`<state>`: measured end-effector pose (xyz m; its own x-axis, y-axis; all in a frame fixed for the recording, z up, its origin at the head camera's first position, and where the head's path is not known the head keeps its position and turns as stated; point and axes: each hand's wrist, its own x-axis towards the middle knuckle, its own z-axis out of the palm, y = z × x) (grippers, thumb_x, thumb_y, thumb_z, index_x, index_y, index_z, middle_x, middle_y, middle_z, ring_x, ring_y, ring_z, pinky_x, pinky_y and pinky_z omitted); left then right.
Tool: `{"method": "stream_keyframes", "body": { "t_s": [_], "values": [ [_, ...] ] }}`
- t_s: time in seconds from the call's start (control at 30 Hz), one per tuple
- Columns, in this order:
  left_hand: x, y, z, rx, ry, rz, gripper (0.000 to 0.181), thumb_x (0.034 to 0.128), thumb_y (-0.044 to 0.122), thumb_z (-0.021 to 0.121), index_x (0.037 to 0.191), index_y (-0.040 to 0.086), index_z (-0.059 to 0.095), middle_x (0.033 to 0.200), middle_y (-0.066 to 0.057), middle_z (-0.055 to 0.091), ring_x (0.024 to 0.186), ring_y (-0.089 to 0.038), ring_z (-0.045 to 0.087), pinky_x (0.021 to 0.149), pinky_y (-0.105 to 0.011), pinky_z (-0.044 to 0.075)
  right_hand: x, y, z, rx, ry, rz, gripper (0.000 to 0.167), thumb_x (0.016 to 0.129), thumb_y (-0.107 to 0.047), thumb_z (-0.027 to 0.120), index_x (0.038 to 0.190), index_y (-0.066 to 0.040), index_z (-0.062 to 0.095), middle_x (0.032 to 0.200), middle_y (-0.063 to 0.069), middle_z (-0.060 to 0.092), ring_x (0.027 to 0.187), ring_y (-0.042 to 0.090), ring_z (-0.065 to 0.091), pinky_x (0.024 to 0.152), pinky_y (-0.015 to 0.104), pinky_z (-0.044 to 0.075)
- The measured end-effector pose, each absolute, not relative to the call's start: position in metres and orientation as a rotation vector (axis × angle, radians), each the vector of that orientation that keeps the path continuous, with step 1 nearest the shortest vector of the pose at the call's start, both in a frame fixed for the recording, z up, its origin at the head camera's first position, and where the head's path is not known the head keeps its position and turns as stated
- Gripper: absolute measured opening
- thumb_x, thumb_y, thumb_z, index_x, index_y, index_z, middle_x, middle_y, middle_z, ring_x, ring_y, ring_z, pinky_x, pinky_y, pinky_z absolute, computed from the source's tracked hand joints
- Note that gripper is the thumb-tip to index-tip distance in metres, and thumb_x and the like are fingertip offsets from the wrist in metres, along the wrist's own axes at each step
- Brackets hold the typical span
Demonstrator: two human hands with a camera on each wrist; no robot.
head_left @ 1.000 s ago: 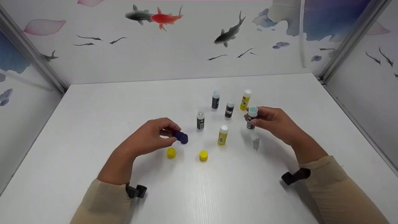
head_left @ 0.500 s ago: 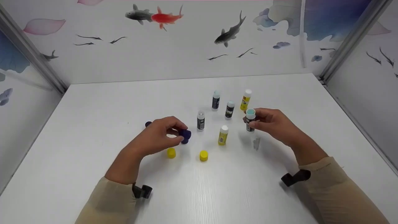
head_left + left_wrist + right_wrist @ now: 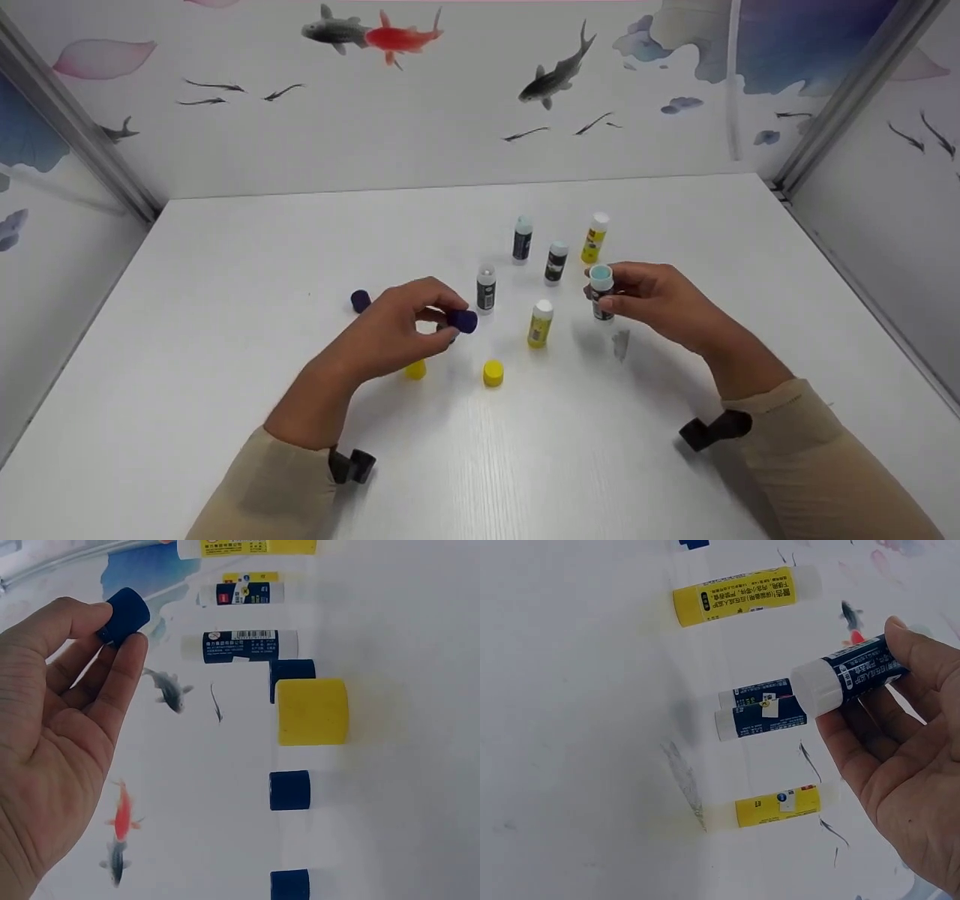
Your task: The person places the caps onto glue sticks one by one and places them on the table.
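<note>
My left hand (image 3: 394, 330) pinches a dark blue cap (image 3: 463, 322) between thumb and fingertips, above the table. In the left wrist view the same cap (image 3: 129, 616) is held clear of the others. My right hand (image 3: 664, 298) grips an uncapped dark blue glue stick (image 3: 602, 301) off the table, its pale bluish end up. Its white base (image 3: 817, 688) points toward the right wrist camera. A yellow glue stick (image 3: 539, 325) stands between the hands. Just left of it is a grey-labelled glue stick (image 3: 486, 291). Behind my left hand another blue cap (image 3: 361, 301) sits on the table.
More uncapped glue sticks stand farther back: a dark one (image 3: 523, 241), another dark one (image 3: 556, 264) and a yellow one (image 3: 594, 238). A yellow cap (image 3: 493, 373) lies in front; a second yellow cap (image 3: 415, 370) is partly hidden. A grey smudge (image 3: 620, 345) marks the white table.
My left hand has moved right with the blue cap, uncovering another blue cap on its left. My right hand has brought the glue stick slightly left and lower.
</note>
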<state>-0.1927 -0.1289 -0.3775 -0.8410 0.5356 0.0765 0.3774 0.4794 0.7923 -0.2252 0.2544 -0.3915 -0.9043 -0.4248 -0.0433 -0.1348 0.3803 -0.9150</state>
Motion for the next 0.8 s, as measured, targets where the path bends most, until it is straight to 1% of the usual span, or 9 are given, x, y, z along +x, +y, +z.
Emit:
{"method": "stream_keyframes", "body": {
  "t_s": [0.13,0.2,0.3,0.4,0.47,0.53,0.6,0.67,0.8],
  "values": [
    [-0.194,-0.127,-0.38,0.841,2.566,1.289,0.027,0.0982,0.006,0.074,0.125,0.01,0.07,0.127,-0.006,0.07,0.12,-0.023,0.071,0.109,-0.041,0.059,-0.224,0.252,-0.391,-0.516,2.369,-1.522,0.036,0.101,-0.008,0.072,0.137,-0.005,0.067,0.119,0.004,0.074,0.104,0.016,0.073,0.095,0.024,0.062],
    [-0.194,-0.127,-0.382,0.849,2.574,1.292,0.028,0.0985,0.005,0.074,0.125,0.009,0.07,0.127,-0.006,0.07,0.12,-0.021,0.071,0.109,-0.04,0.059,-0.222,0.25,-0.39,-0.514,2.373,-1.514,0.037,0.101,-0.008,0.072,0.138,-0.006,0.067,0.12,0.006,0.074,0.103,0.016,0.072,0.094,0.023,0.062],
    [-0.193,-0.127,-0.386,0.857,2.588,1.315,0.028,0.0986,0.006,0.074,0.126,0.01,0.07,0.126,-0.005,0.07,0.12,-0.019,0.07,0.109,-0.037,0.059,-0.22,0.248,-0.39,-0.503,2.378,-1.502,0.038,0.101,-0.009,0.073,0.138,-0.007,0.067,0.123,0.015,0.072,0.103,0.016,0.072,0.094,0.023,0.062],
    [-0.192,-0.126,-0.388,0.886,2.594,1.358,0.03,0.0979,0.003,0.074,0.127,0.009,0.07,0.126,-0.006,0.069,0.119,-0.02,0.071,0.107,-0.036,0.06,-0.219,0.248,-0.39,-0.506,2.378,-1.503,0.038,0.1,-0.01,0.074,0.138,-0.006,0.068,0.123,0.014,0.073,0.104,0.016,0.072,0.094,0.024,0.063],
    [-0.191,-0.125,-0.388,0.906,2.6,1.385,0.032,0.0973,0.001,0.074,0.128,0.008,0.069,0.127,-0.007,0.069,0.119,-0.022,0.071,0.106,-0.037,0.061,-0.219,0.247,-0.39,-0.528,2.372,-1.514,0.039,0.099,-0.01,0.075,0.137,-0.006,0.068,0.122,0.013,0.073,0.105,0.016,0.072,0.093,0.025,0.063],
    [-0.19,-0.124,-0.387,0.912,2.607,1.401,0.033,0.0971,0.0,0.074,0.129,0.007,0.069,0.128,-0.008,0.069,0.12,-0.024,0.072,0.105,-0.038,0.061,-0.218,0.246,-0.39,-0.549,2.367,-1.519,0.038,0.099,-0.01,0.076,0.136,-0.005,0.068,0.12,0.01,0.073,0.105,0.016,0.072,0.092,0.025,0.063],
    [-0.189,-0.123,-0.387,0.913,2.607,1.414,0.034,0.0973,0.0,0.074,0.13,0.006,0.069,0.129,-0.009,0.068,0.12,-0.025,0.072,0.105,-0.04,0.061,-0.217,0.245,-0.389,-0.569,2.366,-1.517,0.038,0.099,-0.01,0.076,0.135,-0.005,0.068,0.12,0.013,0.072,0.105,0.017,0.072,0.091,0.026,0.064],
    [-0.188,-0.121,-0.387,0.911,2.607,1.42,0.035,0.0976,0.001,0.074,0.131,0.006,0.069,0.129,-0.008,0.068,0.121,-0.025,0.072,0.106,-0.041,0.061,-0.216,0.245,-0.389,-0.574,2.367,-1.506,0.037,0.099,-0.01,0.076,0.135,-0.006,0.069,0.121,0.015,0.072,0.105,0.018,0.072,0.091,0.025,0.063],
    [-0.188,-0.119,-0.387,0.93,2.601,1.424,0.034,0.0983,0.002,0.074,0.132,0.006,0.069,0.13,-0.008,0.068,0.12,-0.023,0.072,0.107,-0.041,0.06,-0.214,0.243,-0.387,-0.565,2.364,-1.488,0.037,0.098,-0.011,0.077,0.134,-0.008,0.069,0.12,0.012,0.072,0.105,0.019,0.072,0.092,0.026,0.064]
  ]
}}
